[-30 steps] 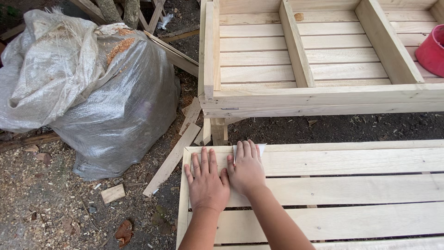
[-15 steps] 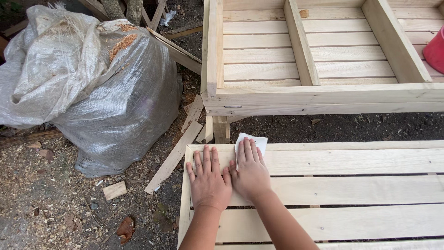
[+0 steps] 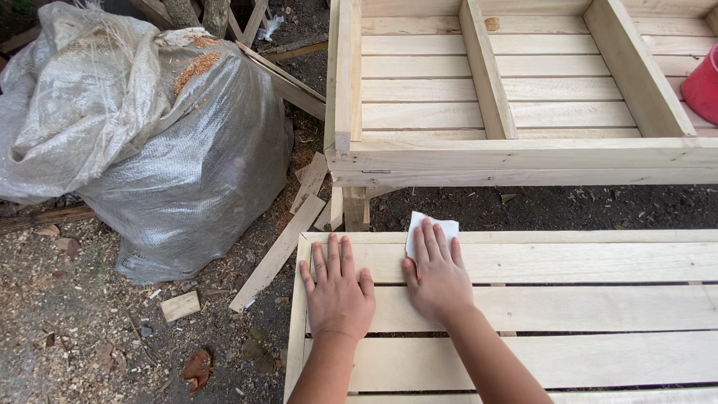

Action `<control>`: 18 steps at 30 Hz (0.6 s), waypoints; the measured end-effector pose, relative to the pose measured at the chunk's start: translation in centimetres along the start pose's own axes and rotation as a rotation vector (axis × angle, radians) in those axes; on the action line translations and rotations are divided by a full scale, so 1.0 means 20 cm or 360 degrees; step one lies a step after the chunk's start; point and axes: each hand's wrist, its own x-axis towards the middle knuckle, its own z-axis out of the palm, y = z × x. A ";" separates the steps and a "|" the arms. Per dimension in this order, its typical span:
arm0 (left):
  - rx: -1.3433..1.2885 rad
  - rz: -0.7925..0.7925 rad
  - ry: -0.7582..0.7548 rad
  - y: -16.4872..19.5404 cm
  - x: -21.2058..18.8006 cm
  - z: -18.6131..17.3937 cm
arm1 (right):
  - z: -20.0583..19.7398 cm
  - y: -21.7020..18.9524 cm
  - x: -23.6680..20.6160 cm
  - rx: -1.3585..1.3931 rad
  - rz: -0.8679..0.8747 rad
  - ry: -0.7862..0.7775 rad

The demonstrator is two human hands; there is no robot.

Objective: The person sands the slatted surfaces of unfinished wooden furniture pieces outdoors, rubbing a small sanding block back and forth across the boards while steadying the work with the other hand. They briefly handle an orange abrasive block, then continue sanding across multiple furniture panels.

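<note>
My left hand [image 3: 338, 288] lies flat, fingers spread, on the near left corner of a pale slatted wooden panel [image 3: 583, 307]. Beside it my right hand [image 3: 437, 273] presses flat on a small white sheet, likely sandpaper [image 3: 434, 227], whose top edge pokes out beyond my fingertips at the panel's far rail. Both forearms come in from the bottom of the view. The two hands are close together, not touching.
A larger wooden frame with slats and dividers [image 3: 523, 97] stands just beyond, across a strip of dark soil. A bulging grey woven sack [image 3: 149, 135] sits left. Loose wood strips [image 3: 280, 251], a small offcut [image 3: 180, 305] and sawdust lie on the ground. A red container [image 3: 703, 86] shows at right.
My right hand has slid the white sheet away from me toward the panel's far edge, so more of the sheet shows. My left hand has stayed put.
</note>
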 end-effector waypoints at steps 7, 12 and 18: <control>-0.0022 0.0004 -0.0001 0.00 0.00 0.01 | -0.01 0.03 -0.08 0.0007 -0.0132 0.0081; -0.0017 -0.0009 -0.0065 0.00 0.00 0.01 | 0.00 -0.01 0.02 0.0032 0.0030 -0.0069; -0.0027 0.0007 -0.0024 0.00 0.00 0.01 | -0.05 0.01 -0.14 0.0057 -0.0167 0.0101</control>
